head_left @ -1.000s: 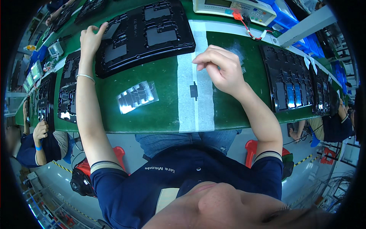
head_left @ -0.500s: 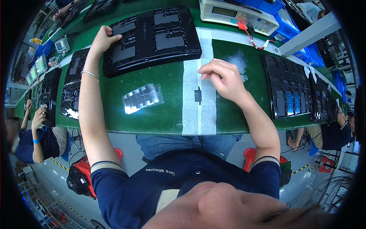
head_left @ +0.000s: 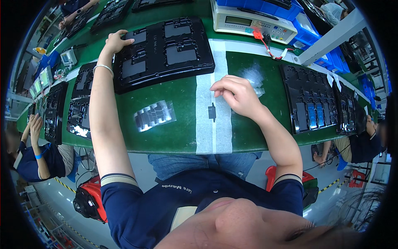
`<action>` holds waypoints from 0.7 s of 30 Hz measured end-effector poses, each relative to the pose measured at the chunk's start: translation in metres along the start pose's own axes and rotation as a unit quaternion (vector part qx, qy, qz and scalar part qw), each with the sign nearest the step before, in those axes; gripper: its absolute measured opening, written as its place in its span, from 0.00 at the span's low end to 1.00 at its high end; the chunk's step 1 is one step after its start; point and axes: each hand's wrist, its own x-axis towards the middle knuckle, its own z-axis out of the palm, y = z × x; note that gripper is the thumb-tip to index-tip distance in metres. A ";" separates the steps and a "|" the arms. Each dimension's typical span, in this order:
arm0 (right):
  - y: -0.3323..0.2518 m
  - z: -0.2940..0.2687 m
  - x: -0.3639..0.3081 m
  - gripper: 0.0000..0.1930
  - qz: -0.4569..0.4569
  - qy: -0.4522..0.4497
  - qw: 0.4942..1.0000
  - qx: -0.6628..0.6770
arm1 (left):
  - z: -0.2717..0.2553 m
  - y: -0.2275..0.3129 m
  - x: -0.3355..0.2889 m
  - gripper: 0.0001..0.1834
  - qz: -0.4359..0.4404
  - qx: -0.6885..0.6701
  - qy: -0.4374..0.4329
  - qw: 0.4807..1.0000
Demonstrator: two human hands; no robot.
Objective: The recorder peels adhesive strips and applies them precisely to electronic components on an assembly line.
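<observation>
My left hand [head_left: 115, 42] rests on the left corner of a large black moulded tray [head_left: 163, 52] that lies on the green belt, its fingers curled over the edge. My right hand [head_left: 235, 93] hovers over the belt to the right of a white stripe [head_left: 214, 133], fingers loosely bent; whether it holds anything I cannot tell. A small black part [head_left: 212, 112] lies on the stripe just left of that hand. A clear packet of small dark parts [head_left: 154, 115] lies between my arms.
A beige test meter [head_left: 248, 23] with a red clip lead stands at the back. More black trays [head_left: 309, 101] sit to the right and trays [head_left: 81, 103] to the left. Other people sit at both sides. Blue bins [head_left: 306, 29] stand at the back right.
The big black tray and my left hand on it have shifted right along the belt. My right hand has moved slightly right, away from the small black part.
</observation>
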 end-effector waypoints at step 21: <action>-0.032 0.003 -0.004 0.09 0.183 -0.019 0.978 0.102 | 0.021 0.169 -0.257 0.11 0.149 -0.662 -0.182 0.712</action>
